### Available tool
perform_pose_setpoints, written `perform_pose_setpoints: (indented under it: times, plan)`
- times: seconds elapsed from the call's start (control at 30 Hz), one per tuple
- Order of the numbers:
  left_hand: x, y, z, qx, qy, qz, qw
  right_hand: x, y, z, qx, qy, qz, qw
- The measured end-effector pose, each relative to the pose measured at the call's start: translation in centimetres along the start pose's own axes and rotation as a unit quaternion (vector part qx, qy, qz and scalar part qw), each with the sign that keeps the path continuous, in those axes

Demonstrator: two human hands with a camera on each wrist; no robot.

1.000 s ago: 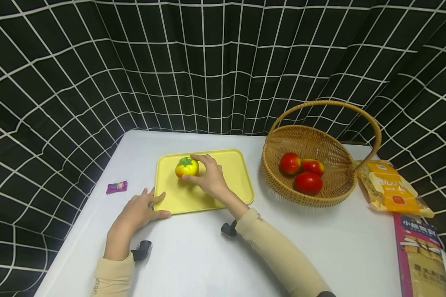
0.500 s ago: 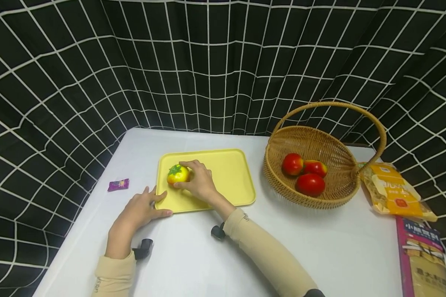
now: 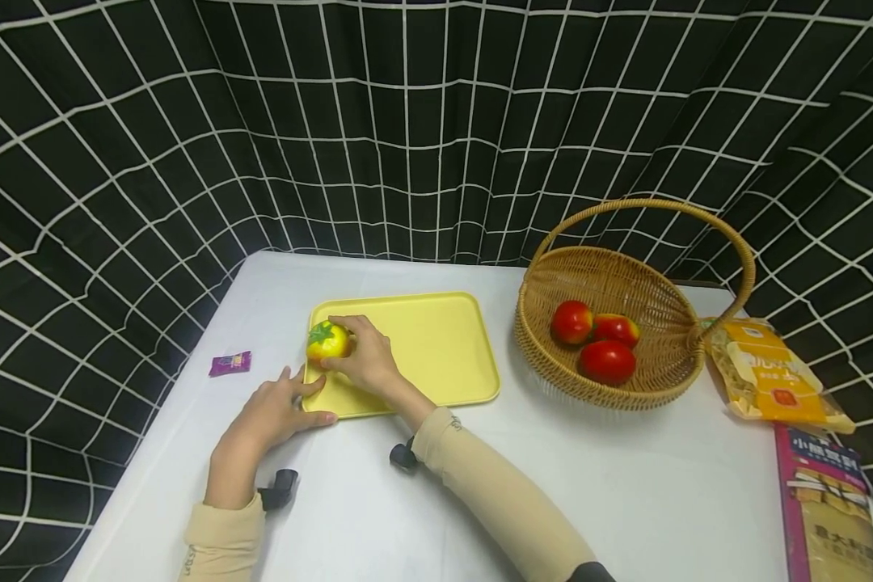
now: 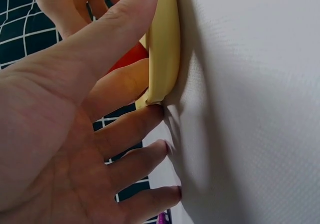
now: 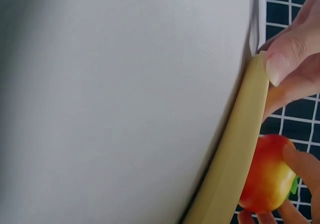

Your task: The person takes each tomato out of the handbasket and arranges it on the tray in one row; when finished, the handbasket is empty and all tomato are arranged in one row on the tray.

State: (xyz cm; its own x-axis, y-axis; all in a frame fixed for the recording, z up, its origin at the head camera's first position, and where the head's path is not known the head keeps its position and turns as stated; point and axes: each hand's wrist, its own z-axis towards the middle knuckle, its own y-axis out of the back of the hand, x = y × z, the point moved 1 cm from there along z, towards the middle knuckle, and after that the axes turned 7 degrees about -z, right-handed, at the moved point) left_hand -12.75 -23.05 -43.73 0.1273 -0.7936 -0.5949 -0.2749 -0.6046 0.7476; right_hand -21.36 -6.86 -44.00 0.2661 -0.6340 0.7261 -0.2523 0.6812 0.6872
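A yellow-and-red tomato (image 3: 326, 341) with a green leafy top is at the left end of the yellow tray (image 3: 436, 347). My right hand (image 3: 369, 356) holds it from the right, between thumb and fingers. The right wrist view shows the tomato (image 5: 265, 174) behind the tray's wall (image 5: 235, 129). At the tray's near left corner, my left hand (image 3: 272, 412) lies with spread fingers. In the left wrist view, its thumb and index finger touch the tray's edge (image 4: 166, 43), while the other fingertips reach the white tabletop.
A wicker basket (image 3: 596, 396) with a tall handle holds red tomatoes (image 3: 606, 361), right of the tray. Beside it lie an orange food bag (image 3: 771, 368) and a long purple-edged packet (image 3: 837, 517). Left of the tray is a small purple packet (image 3: 229, 364). Black gridded cloth hangs behind.
My right hand has moved left and slightly toward me with the tomato, from the tray's left-middle to its left end. The left hand stays at the tray's corner.
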Motion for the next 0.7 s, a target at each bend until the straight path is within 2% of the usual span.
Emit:
perform_pose_setpoints:
  times: [0.13, 0.43, 0.57, 0.7]
  plan:
    - [-0.1, 0.0, 0.1, -0.001, -0.002, -0.002, 1.0000, 0.1, -0.1, 0.0, -0.001, -0.006, 0.027, 0.9996]
    - [-0.3, 0.1, 0.1, 0.001, -0.002, 0.002, 1.0000, -0.4, 1.1, -0.5, 0.009, -0.041, 0.025, 0.9988]
    - [-0.3, 0.0, 0.1, 0.004, 0.001, -0.001, 1.0000, -0.7, 2.8, -1.0, -0.003, -0.047, 0.045, 0.9979]
    - [-0.4, 0.0, -0.1, -0.008, -0.003, 0.007, 0.9999, -1.1, 5.5, -1.9, -0.027, -0.033, 0.080, 0.9959]
